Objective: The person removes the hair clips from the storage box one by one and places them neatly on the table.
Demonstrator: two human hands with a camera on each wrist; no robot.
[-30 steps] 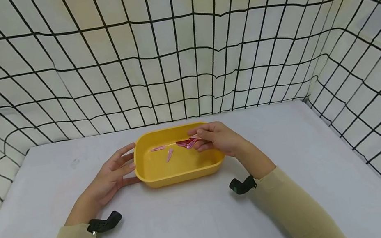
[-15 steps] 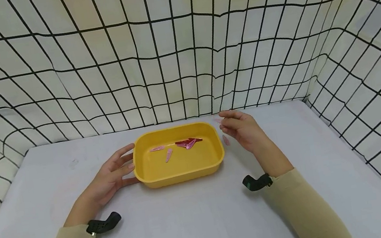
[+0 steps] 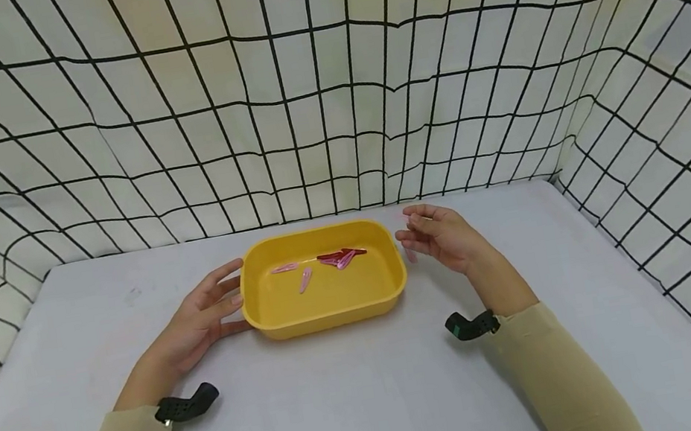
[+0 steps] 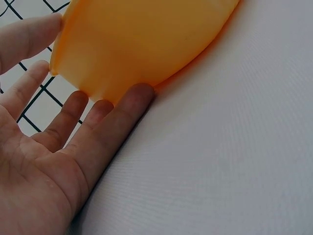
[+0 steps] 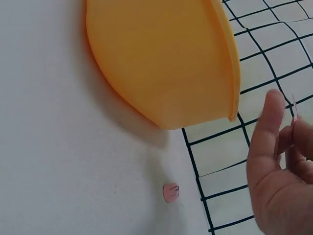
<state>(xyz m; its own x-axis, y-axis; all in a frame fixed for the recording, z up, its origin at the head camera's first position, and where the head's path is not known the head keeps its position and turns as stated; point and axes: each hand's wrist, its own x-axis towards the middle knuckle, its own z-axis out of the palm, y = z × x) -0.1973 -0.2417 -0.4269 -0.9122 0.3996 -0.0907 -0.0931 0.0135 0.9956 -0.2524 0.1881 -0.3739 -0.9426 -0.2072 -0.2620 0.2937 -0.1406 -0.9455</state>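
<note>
A yellow plastic tray (image 3: 328, 319) stands on the white table. In it lie a pink snap hair clip (image 3: 305, 280), another pink clip (image 3: 284, 268) and a small cluster of red and pink clips (image 3: 341, 257). My left hand (image 3: 199, 320) touches the tray's left end with extended fingers, fingertips against its wall (image 4: 122, 58) in the left wrist view. Just right of the tray, my right hand (image 3: 451, 240) pinches a pink hair clip (image 5: 294, 110) between thumb and finger, above the table. Beneath that hand a pink clip (image 5: 171, 192) rests on the tabletop, partly hidden in the head view.
Black netting (image 3: 304, 124) over white walls closes off the back and both sides of the table (image 3: 322, 407). Each wrist wears a black band, the left band (image 3: 187, 404) and the right band (image 3: 471, 325).
My right hand has lifted a pink clip out of the tray and carried it right, past the rim. Over the last half second it has shifted only slightly. My left hand stays on the tray.
</note>
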